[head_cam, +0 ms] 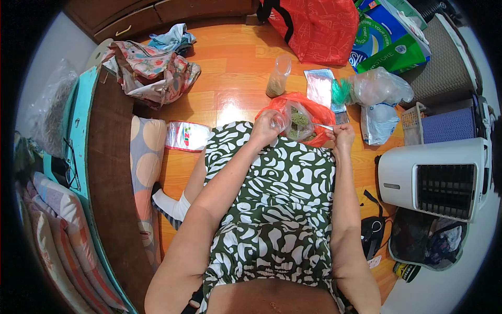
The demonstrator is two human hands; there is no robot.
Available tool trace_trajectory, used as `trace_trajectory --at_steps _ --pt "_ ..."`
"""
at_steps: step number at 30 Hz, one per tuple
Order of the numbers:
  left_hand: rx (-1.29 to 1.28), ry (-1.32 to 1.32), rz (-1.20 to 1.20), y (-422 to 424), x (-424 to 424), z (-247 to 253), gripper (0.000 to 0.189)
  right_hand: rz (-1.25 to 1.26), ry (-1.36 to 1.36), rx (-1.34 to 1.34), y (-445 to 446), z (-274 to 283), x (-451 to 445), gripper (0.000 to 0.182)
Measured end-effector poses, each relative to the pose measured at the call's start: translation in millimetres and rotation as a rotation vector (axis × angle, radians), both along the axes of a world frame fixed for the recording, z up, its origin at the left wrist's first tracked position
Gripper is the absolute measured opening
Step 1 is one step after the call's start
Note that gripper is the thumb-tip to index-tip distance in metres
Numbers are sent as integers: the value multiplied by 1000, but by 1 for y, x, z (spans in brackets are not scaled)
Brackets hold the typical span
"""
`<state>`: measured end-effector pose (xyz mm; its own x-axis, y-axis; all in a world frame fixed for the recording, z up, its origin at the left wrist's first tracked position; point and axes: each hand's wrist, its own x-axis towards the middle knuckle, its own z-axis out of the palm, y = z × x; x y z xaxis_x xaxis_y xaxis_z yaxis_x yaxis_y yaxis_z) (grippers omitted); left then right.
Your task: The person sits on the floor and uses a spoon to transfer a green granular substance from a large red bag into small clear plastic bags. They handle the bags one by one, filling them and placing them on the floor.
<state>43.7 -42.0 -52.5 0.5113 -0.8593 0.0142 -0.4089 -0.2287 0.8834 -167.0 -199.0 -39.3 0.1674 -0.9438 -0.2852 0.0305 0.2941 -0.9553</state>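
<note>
In front of my lap sits an open red plastic bag (323,110), with a clear plastic liner bag (306,109) inside that holds small green granules, perhaps mung beans. My right hand (342,135) grips the handle of a metal spoon (323,126). Its bowl end, over the open bag, appears heaped with green granules (299,119). At the left rim of the red bag, my left hand (268,125) holds a small clear plastic bag (279,121) close to the spoon; its contents cannot be made out. Beyond them, a tall clear bag (276,84) stands upright, partly filled with granules.
Flat plastic packets (319,88) lie behind the red bag. Right of them are a knotted clear bag (382,86), a white bag (378,123) and a white air cooler (404,176). A zip-bag packet (188,136) lies left on the wooden floor (231,86).
</note>
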Motion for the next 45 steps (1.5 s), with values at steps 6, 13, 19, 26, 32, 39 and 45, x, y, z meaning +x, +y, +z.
trace_trajectory --at_steps 6,13,19,26,32,39,45 --pt "-4 -7 13 -1 0 -4 45 18 -21 -42 -1 16 -1 18" --pt "8 17 12 0 0 -3 44 74 -36 -64 17 51 20 19" --pt "-25 17 2 -1 1 -5 43 262 51 -299 55 34 52 15" --pt "-53 27 24 1 -1 -2 41 327 264 -827 86 54 51 9" --pt "-36 5 36 0 -1 -11 41 206 313 -882 58 54 32 11" --pt "-41 -8 10 2 1 -3 41 229 415 -688 38 -12 36 13" --pt "-44 2 5 -2 1 -9 42 123 135 -141 23 -33 34 17"
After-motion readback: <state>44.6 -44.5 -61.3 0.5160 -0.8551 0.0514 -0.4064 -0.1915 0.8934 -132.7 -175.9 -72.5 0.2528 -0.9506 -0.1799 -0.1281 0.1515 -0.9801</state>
